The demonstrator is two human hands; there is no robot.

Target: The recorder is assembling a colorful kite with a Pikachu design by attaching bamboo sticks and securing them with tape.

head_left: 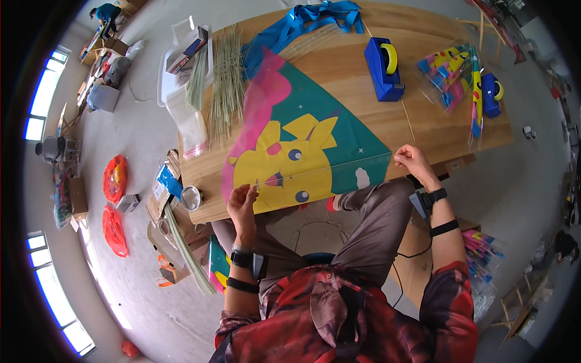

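A triangular printed kite sail (348, 136) lies on the table, teal and pink with a yellow cartoon figure, its near edge hanging at the table's front. A thin pale strip (339, 164) runs across it between my hands; whether it is tape or a slim rod I cannot make out. My left hand (243, 206) is closed in a pinch at the strip's left end, over the yellow part. Beyond the sail's right corner, my right hand (414, 162) pinches with thumb and forefinger near the other end.
Bundled thin rods (227, 78) and a white tray (166, 78) sit at the left. Blue ribbon (302, 24) is heaped at the back. A blue tape dispenser (384, 75), bagged printed pieces (445, 69) and a second dispenser (491, 97) stand right. A tape roll (192, 198) lies at the near-left corner.
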